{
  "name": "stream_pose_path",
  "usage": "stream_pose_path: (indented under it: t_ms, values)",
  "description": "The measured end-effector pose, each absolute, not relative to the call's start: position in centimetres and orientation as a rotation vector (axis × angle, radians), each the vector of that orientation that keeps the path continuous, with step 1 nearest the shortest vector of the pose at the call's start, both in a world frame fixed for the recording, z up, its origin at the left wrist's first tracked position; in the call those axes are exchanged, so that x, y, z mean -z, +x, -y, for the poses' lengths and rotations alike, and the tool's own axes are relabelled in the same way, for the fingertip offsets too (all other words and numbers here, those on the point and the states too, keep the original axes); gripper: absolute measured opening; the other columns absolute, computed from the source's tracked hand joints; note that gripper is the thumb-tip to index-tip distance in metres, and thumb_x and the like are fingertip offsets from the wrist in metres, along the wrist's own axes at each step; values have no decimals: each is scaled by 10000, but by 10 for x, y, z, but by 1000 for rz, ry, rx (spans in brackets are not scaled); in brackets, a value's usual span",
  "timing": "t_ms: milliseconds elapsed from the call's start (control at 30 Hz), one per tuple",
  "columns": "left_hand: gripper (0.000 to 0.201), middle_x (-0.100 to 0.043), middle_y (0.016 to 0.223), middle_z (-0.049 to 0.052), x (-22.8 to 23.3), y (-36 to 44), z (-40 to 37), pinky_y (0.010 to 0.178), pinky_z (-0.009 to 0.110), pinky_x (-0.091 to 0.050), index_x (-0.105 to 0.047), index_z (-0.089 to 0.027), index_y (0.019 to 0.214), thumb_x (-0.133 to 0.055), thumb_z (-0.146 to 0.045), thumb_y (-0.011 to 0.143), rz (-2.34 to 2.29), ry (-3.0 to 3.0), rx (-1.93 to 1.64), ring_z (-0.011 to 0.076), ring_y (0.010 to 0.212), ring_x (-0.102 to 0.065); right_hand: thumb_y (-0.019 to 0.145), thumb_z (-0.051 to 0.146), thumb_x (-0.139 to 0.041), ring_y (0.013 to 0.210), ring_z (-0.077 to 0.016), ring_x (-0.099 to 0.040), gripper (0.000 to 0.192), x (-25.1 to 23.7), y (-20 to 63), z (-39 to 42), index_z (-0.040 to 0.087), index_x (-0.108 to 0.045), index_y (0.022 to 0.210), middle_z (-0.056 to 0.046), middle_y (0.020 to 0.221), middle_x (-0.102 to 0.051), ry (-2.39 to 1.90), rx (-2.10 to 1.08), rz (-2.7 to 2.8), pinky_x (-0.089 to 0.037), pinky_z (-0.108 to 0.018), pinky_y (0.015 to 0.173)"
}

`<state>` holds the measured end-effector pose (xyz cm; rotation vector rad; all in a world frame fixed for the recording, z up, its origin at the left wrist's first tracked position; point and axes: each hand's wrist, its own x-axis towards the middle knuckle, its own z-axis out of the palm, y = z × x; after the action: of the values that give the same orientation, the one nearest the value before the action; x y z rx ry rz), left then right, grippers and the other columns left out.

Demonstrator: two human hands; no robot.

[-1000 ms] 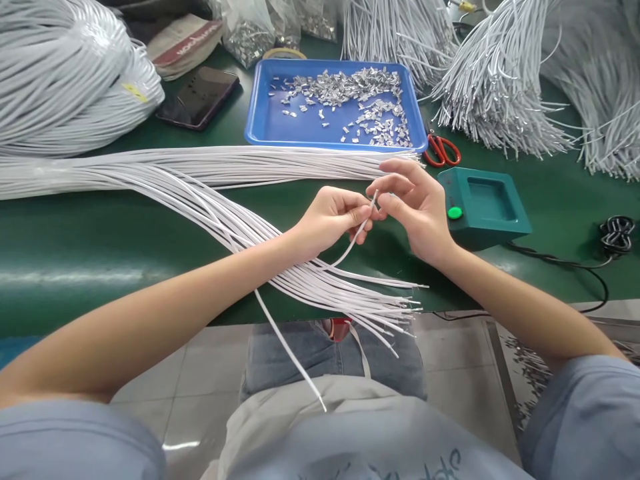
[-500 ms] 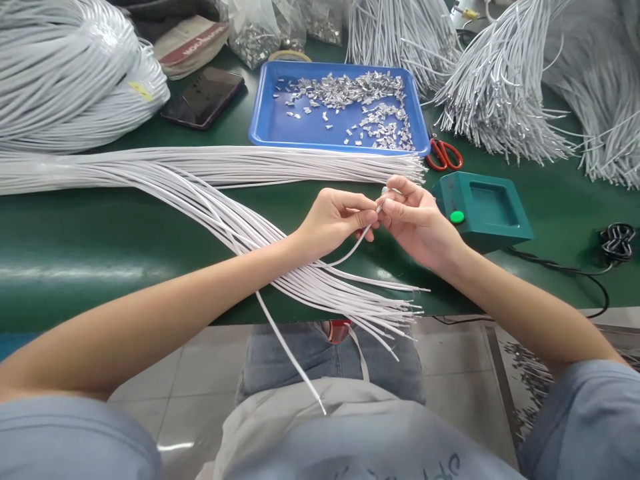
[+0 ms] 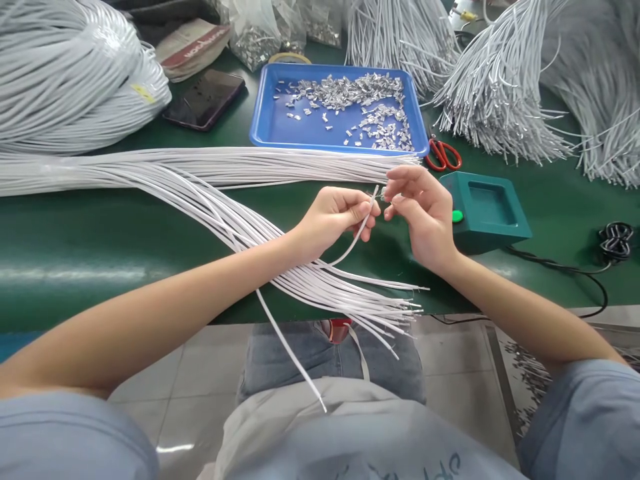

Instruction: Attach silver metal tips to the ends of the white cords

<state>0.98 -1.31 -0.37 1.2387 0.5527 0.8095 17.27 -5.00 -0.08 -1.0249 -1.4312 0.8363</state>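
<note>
My left hand (image 3: 333, 220) pinches a thin white cable (image 3: 356, 241) between thumb and fingers, close to its upper end, which sticks up past the fingertips. Just to the right is my right hand (image 3: 425, 213), its fingers curved and apart at the cable's end. Something small and whitish shows at its fingertips, too small to make out; fine strands may be there. Under my left wrist lies a fanned bundle of white cables (image 3: 350, 293) with bare tips at the table's front edge. Behind both hands runs another bundle of white cables (image 3: 280, 163).
A blue tray (image 3: 300, 137) holds small metal pieces. Red-handled scissors (image 3: 443, 155) lie beside it, near a green device (image 3: 490, 220) with a cord. A phone (image 3: 205, 100), bags of metal parts (image 3: 255, 40) and grey cable bundles (image 3: 500, 87) line the back.
My right hand has drawn slightly right, away from my left, and its fingers have spread. The held cable's end now shows above my left fingertips.
</note>
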Motion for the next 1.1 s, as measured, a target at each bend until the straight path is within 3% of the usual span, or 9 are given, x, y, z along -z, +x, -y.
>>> stream_pose_path:
  t_ms: [167, 367, 467, 633, 900, 1100]
  values:
    - [427, -616, 607, 4, 4, 9, 12, 484, 201, -456, -672, -121, 710, -832, -514, 670, -552, 1211, -794, 86, 492, -581, 852, 322, -604, 871, -162, -615, 185, -2, 173, 52, 284, -634, 1031, -19, 946, -644, -1061, -785, 1509, -560, -284, 639]
    - [444, -606, 594, 16, 4, 9, 12, 473, 200, -434, -641, -118, 645, -801, -527, 708, -529, 1274, -765, 79, 479, -564, 813, 312, -694, 683, -98, -620, 112, -3, 170, 48, 210, -655, 840, 11, 807, -649, -1026, -937, 1454, -538, -241, 599]
    - [453, -615, 612, 17, 4, 9, 12, 474, 204, -434, -632, -120, 646, -805, -536, 698, -556, 1287, -771, 82, 484, -568, 819, 370, -708, 627, -86, -602, 215, -4, 169, 47, 191, -618, 741, 22, 713, -625, -1042, -967, 1452, -519, -233, 590]
    - [390, -620, 630, 15, 3, 9, 12, 482, 220, -446, -641, -113, 701, -795, -470, 739, -558, 1291, -781, 88, 486, -575, 812, 480, -704, 629, -82, -572, 335, -4, 171, 46, 193, -564, 707, 19, 721, -592, -1040, -961, 1482, -506, -222, 571]
    - [419, -637, 599, 12, 3, 9, 13, 456, 202, -447, -680, -117, 711, -833, -505, 673, -578, 1272, -797, 91, 475, -592, 825, 395, -678, 822, -135, -642, 169, -3, 173, 48, 241, -627, 869, -6, 896, -656, -1043, -919, 1402, -553, -237, 595]
    - [458, -649, 597, 13, 3, 9, 12, 444, 200, -460, -679, -119, 685, -862, -531, 605, -648, 1256, -866, 92, 476, -597, 825, 336, -655, 866, -161, -676, 113, -7, 175, 51, 248, -667, 894, -7, 904, -687, -1064, -969, 1396, -565, -262, 594]
